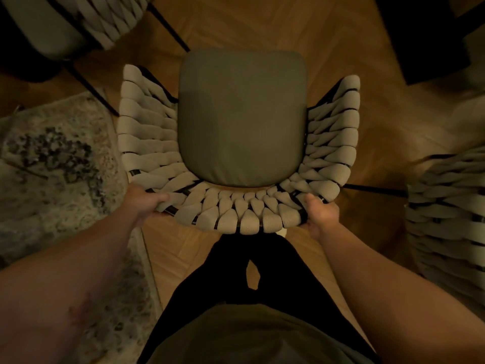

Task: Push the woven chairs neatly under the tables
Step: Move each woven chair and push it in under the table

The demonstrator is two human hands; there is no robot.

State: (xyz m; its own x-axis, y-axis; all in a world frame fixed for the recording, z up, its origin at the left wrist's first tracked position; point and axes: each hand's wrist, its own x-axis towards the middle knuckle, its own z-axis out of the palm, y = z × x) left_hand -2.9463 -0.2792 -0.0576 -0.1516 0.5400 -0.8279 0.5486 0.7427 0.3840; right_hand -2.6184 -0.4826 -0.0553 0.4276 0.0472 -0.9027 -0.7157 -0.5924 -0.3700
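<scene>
A woven chair (241, 211) with beige rope back and a grey-green seat cushion (242, 116) stands right in front of me, seen from above. My left hand (145, 203) grips the left end of its curved backrest, thumb over the rim. My right hand (321, 215) grips the right end of the backrest the same way. A dark table (425, 38) edge shows at the top right, apart from the chair. No part of the chair's seat is under a table.
A second woven chair (78, 24) stands at the top left, a third woven chair (451, 219) at the right edge. A patterned rug (52, 158) covers the floor on the left. Wooden parquet floor (262, 24) lies ahead of the chair.
</scene>
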